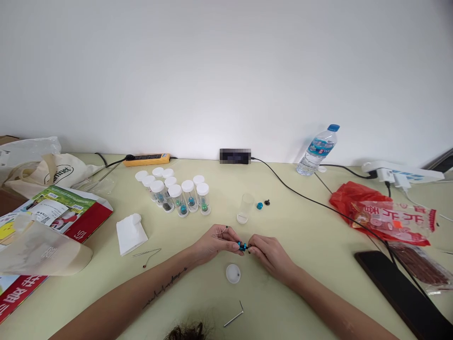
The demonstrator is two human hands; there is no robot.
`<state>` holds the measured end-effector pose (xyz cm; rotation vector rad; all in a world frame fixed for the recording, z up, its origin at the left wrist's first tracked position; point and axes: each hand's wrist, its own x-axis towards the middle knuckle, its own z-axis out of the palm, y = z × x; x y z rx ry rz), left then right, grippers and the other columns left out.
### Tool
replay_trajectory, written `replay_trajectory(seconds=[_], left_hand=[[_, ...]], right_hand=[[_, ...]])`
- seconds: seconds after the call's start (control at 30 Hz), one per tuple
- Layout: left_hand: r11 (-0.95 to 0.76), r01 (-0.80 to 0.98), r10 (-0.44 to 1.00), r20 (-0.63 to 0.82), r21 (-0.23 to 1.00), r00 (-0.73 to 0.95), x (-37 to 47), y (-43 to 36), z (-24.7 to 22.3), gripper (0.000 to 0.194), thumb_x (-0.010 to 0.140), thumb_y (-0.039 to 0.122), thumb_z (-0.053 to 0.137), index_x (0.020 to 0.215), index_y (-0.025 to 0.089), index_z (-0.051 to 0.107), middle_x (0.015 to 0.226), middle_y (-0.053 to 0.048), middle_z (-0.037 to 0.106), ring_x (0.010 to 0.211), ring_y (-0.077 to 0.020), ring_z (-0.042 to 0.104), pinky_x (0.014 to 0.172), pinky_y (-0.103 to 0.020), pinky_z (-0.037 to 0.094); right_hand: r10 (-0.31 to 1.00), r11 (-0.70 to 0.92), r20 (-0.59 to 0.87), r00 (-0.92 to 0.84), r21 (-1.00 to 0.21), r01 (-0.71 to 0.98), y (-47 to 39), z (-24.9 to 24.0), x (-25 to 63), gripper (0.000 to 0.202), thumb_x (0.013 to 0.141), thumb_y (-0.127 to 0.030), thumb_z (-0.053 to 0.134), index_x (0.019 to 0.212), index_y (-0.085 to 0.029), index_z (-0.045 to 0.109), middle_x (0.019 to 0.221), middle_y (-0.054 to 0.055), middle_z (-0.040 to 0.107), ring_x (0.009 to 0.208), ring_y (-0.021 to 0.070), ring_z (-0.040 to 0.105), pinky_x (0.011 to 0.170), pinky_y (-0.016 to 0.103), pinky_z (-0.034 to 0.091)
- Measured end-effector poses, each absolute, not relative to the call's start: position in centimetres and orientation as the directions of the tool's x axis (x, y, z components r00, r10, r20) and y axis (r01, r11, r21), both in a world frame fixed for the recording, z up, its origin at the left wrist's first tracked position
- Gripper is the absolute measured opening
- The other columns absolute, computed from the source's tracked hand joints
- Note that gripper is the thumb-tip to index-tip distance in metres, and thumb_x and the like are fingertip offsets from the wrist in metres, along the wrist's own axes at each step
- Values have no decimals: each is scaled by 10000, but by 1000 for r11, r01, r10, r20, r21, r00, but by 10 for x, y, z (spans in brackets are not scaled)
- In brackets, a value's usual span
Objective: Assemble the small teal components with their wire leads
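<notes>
Near the table's middle, my left hand [221,243] pinches a small blue-and-black part [242,246] between thumb and fingers. A thin bent wire with a dark tip [220,232] also sticks out of this hand. My right hand [272,255] is closed at the part's right end, its fingertips on a small dark piece [249,248]. Behind the hands stands an uncapped clear tube [245,208]. A white cap [233,274] lies upturned in front of them with a tiny dark bit inside. Beyond are a loose blue piece [259,206] and a black piece [267,202].
Several white-capped tubes [190,196] stand back left. A hex key [235,316] lies at the front, a bent wire [148,255] and folded tissue [131,234] at left. A bottle [318,150], red bag [357,208] and black phone [399,288] are right. A cable [293,187] crosses the table.
</notes>
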<state>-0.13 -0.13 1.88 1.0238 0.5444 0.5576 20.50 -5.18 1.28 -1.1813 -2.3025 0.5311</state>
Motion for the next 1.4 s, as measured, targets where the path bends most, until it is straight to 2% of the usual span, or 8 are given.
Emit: replay_trajectory(seconds=[0.2,0.43,0.63,0.73,0.9,1.17,1.27,1.4], left_hand=[[420,-214,666,-139,882,733,-2,0,16,224,637,219,695,798,87,610,827,-109,657,735,-199,635,769,-359,449],[408,-177,649,-147,896,747,-2,-1,16,214,629,203,700,789,92,613,792,-92,654,728,-198,634,742,-326,446],[423,-201,663,-151,884,733,-2,1,15,226,641,222,693,807,92,611,824,-100,653,736,-192,630,770,-348,442],[429,-199,661,-156,881,734,-2,1,15,232,628,223,702,798,93,613,821,-99,655,733,-192,630,765,-345,445],[426,-191,649,-151,885,746,-2,0,16,224,620,209,708,791,95,618,804,-96,659,731,-197,633,744,-334,448],[439,-224,660,-143,870,737,-2,2,11,214,643,216,691,804,96,616,837,-104,659,736,-192,630,780,-362,445],[440,-213,652,-148,872,743,-2,2,13,214,639,210,694,802,94,617,820,-100,658,732,-190,631,771,-349,447],[434,-194,646,-154,880,748,-2,1,15,222,623,213,707,787,93,620,798,-99,660,734,-195,631,757,-343,451]], right_hand=[[838,538,301,-455,-595,597,-52,12,204,91,903,-277,393,944,-207,435,922,40,549,600,89,481,569,221,386],[824,547,230,-518,-561,621,-51,9,206,209,928,-279,304,814,-200,461,710,10,533,611,119,481,568,234,366],[841,530,277,-465,-594,605,-52,14,202,135,913,-297,353,963,-214,448,932,49,557,625,105,497,588,231,396],[833,543,281,-477,-581,606,-52,13,203,142,913,-300,347,935,-208,452,916,52,563,626,107,493,586,231,394],[826,549,252,-504,-562,619,-51,10,205,204,922,-295,321,828,-192,470,743,25,554,633,118,506,586,226,387],[838,539,300,-455,-588,603,-52,12,203,95,896,-268,402,963,-217,445,944,43,544,536,77,433,534,215,364],[831,547,294,-471,-580,604,-52,11,204,77,893,-267,406,926,-210,446,898,38,555,551,84,447,541,218,363],[820,565,284,-497,-546,619,-52,11,205,146,905,-264,363,804,-197,444,704,12,539,588,111,468,549,222,357]])
